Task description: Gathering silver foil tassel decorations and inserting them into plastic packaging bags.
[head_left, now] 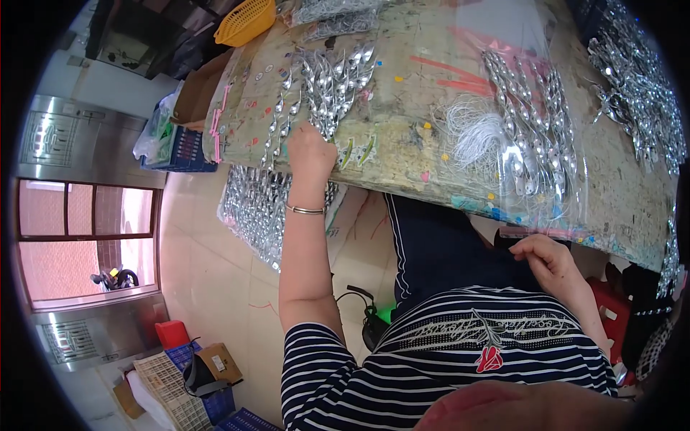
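My left hand [310,152] is closed at the table's near edge, beside the gathered lower ends of a bunch of silver twisted spiral strips [334,90]. Its fingertips face away, so what they hold is hidden. Single spiral strips [275,126] lie just left of it, and two small green pieces [357,151] to its right. My right hand [550,264] is below the table edge, over my lap, fingers curled and thumb drawn in; anything between them is too small to tell. Just above it, a clear bag [535,144] of silver spirals lies on the table, its pink-edged end overhanging.
White string [471,133] lies coiled beside the bag, near red strips [453,68]. More silver spirals [640,93] pile up at the right. A yellow basket [246,21] stands at the far left, and a blue crate [188,149] beside the table. Silver spirals [251,208] also lie below the edge.
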A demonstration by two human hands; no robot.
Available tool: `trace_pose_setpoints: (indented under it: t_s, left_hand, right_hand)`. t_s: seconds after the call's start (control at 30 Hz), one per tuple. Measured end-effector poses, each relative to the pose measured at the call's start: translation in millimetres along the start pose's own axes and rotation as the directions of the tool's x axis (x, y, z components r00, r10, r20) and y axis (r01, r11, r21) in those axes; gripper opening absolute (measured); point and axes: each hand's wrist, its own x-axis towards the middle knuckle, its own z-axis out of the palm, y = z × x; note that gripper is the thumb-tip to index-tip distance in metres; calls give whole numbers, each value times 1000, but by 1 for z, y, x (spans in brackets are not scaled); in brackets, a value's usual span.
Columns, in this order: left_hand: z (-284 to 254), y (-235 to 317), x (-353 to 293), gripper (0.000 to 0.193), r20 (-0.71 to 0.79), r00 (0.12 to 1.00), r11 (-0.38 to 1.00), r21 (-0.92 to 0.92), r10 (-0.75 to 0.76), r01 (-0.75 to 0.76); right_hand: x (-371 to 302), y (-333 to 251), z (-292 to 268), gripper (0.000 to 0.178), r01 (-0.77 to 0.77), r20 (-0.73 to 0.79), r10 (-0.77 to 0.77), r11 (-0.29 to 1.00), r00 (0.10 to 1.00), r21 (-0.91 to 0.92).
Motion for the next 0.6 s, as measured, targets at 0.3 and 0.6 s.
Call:
trace_pose_setpoints:
  t_s: [0.3,0.6]
  left_hand:
    - [-21,10,2,41,195,966,934,-282,-170,221]
    - [-35,55,-1,24,373,918,477,-788,-130,388]
  right_hand:
    - [-6,5,0,26,-21,-1,21,998,1000,63]
    - [-10,7,5,22,-73,23,71,993,997,91]
